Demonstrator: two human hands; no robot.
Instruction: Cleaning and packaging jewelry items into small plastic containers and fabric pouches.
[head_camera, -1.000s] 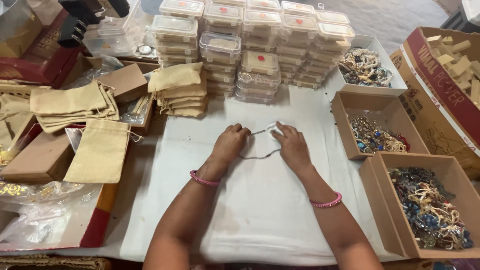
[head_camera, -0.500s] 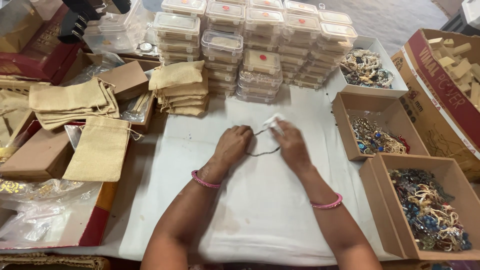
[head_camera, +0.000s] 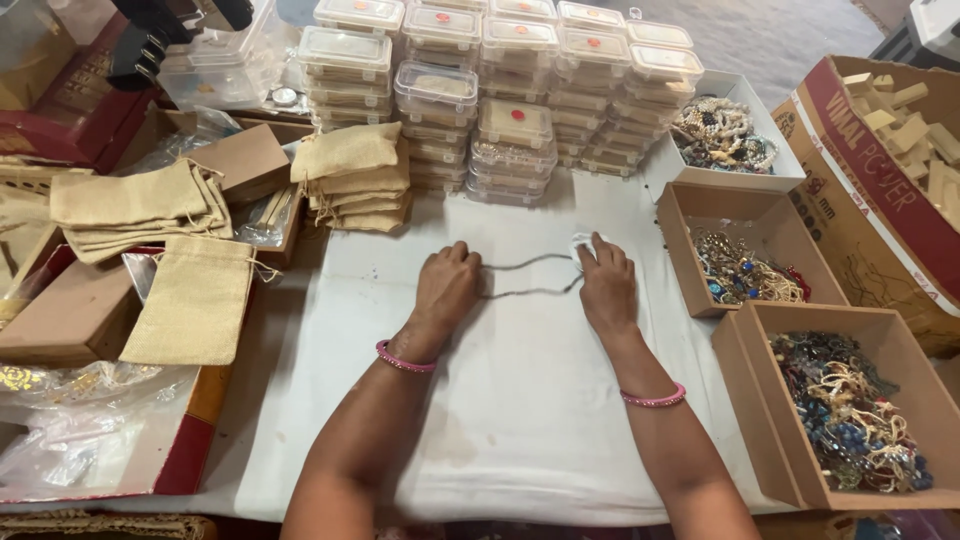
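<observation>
Hands first — my left hand (head_camera: 446, 287) and right hand (head_camera: 606, 287) rest on the white cloth (head_camera: 520, 420) covering the surface, a thin dark cord (head_camera: 528, 278) stretched between them. Left fingers are curled, pinching one end; right fingers press together on the other end, by a small white tag (head_camera: 580, 243). Stacked clear lidded boxes (head_camera: 480, 90) stand just beyond.

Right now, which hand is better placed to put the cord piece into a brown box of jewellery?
Probably the right hand: it holds the cord by its white end, and the open brown boxes lie on its side. The left hand is farther away, nearer the burlap pouches.
</observation>
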